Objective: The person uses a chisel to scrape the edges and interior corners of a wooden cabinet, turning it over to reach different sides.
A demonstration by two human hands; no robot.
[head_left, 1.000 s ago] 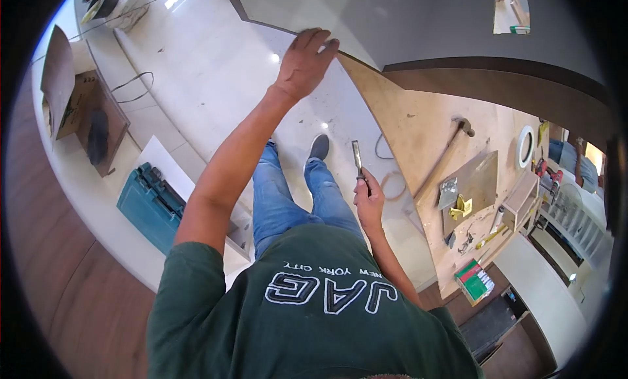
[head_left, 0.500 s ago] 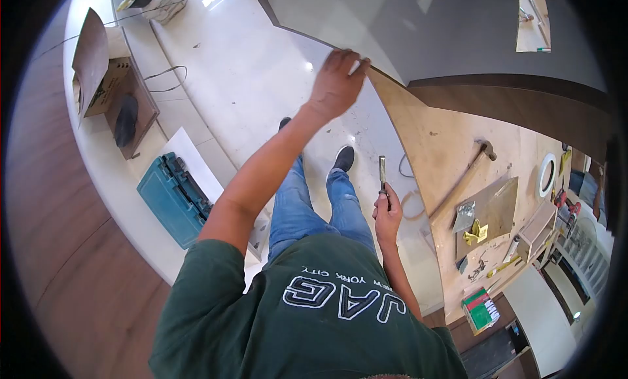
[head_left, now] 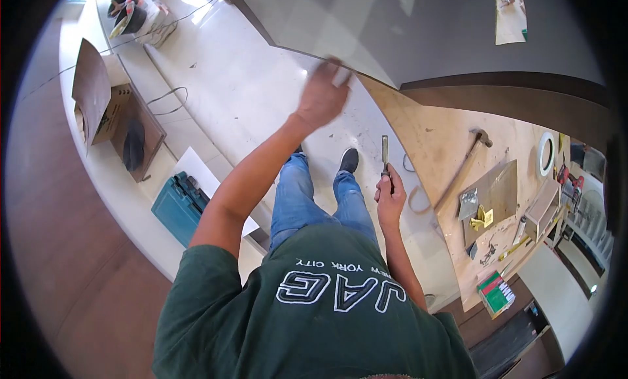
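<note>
My left hand [head_left: 324, 94] is at the lower edge of a large grey panel [head_left: 340, 19]. Its fingers are blurred, with a gap showing between them, and I see nothing held in it. Lower and to the right, my right hand [head_left: 390, 199] is closed round the dark handle of a chisel [head_left: 385, 150], whose metal blade points up, away from my body. The chisel is apart from the panel and from the wooden board [head_left: 418, 127] to its right.
On the board lie a hammer [head_left: 466, 163], a tape roll [head_left: 545, 154], a flat wooden piece [head_left: 500, 189] with yellow items and a green-red box [head_left: 496, 292]. At left are a teal case [head_left: 178, 209], a cardboard box [head_left: 112, 114] and a bucket [head_left: 131, 19].
My left hand has moved left and slightly down along the panel edge. My right hand has risen slightly with the chisel. The view has shifted a little.
</note>
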